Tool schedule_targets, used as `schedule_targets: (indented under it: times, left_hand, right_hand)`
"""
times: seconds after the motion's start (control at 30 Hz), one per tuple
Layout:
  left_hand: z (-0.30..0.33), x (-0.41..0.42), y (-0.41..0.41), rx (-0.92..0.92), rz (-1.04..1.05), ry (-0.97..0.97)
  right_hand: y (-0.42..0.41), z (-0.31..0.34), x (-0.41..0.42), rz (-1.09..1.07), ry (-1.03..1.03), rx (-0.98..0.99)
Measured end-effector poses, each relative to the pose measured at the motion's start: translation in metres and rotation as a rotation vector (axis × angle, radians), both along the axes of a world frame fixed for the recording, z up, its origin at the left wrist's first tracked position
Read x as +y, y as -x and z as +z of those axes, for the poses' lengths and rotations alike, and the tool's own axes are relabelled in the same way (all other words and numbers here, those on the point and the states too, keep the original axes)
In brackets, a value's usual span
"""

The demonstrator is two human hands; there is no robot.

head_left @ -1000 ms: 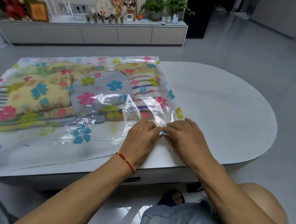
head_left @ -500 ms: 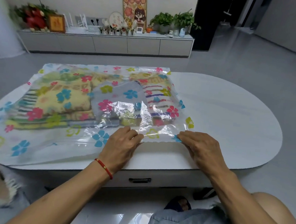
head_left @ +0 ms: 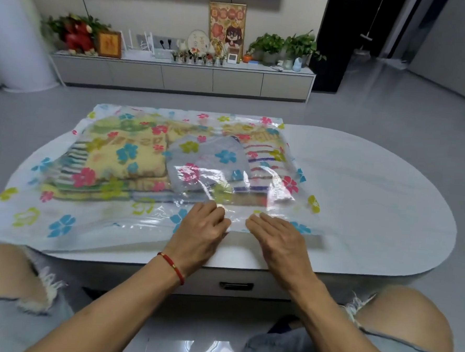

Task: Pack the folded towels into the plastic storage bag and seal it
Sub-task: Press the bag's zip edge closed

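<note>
A clear plastic storage bag (head_left: 87, 221) printed with coloured flowers lies flat on the white oval table (head_left: 374, 198). Inside it are folded towels: a yellow one (head_left: 123, 155) at the left, a grey-blue one (head_left: 208, 158) in the middle, a striped one (head_left: 265, 156) at the right. My left hand (head_left: 200, 233), with a red cord at the wrist, rests on the bag's near edge with its fingers curled and pinching the plastic. My right hand (head_left: 276, 238) lies flat on the same edge, a short gap to the right, fingers straight.
The bag's near left part hangs over the table's front edge. A drawer handle (head_left: 235, 285) sits below the tabletop between my knees. A long low cabinet (head_left: 183, 77) with plants and pictures stands against the far wall across open grey floor.
My right hand has slid left along the bag's near edge from the right corner towards my left hand, which stays beside the blue flower. My head has lifted, showing more of the room.
</note>
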State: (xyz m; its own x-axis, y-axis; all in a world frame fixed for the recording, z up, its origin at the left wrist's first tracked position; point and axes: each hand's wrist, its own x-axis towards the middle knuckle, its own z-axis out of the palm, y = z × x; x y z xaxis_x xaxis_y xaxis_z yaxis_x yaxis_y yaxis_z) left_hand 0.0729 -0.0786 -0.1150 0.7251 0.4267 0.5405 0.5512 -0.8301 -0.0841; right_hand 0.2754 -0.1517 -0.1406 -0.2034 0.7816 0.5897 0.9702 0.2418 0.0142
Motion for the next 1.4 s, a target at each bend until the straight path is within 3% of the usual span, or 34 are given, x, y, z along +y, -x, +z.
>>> schedule_targets:
  times: [0.33, 0.5, 0.7, 1.07, 1.27, 1.4]
  left_hand:
    - [-0.001, 0.017, 0.125, 0.019, 0.104, -0.097]
    - [-0.005, 0.014, 0.125, -0.081, 0.132, -0.067]
    - [-0.006, 0.009, 0.126, -0.097, 0.181, -0.08]
    - [-0.002, 0.017, 0.188, -0.009, 0.257, 0.019]
    - [0.002, 0.013, 0.231, 0.007, 0.353, 0.086]
    - [0.005, 0.01, 0.228, 0.001, 0.338, 0.099]
  right_hand:
    - [-0.009, -0.006, -0.006, -0.021, -0.005, 0.057]
    - [0.048, 0.002, 0.003, 0.011, -0.073, 0.03]
    - [0.157, 0.016, 0.041, 0.103, 0.054, 0.063]
    - [0.145, -0.007, 0.043, 0.058, -0.025, 0.151]
    - [0.155, 0.0, 0.035, 0.02, 0.057, 0.181]
    - [0.216, 0.019, 0.049, 0.045, 0.207, 0.085]
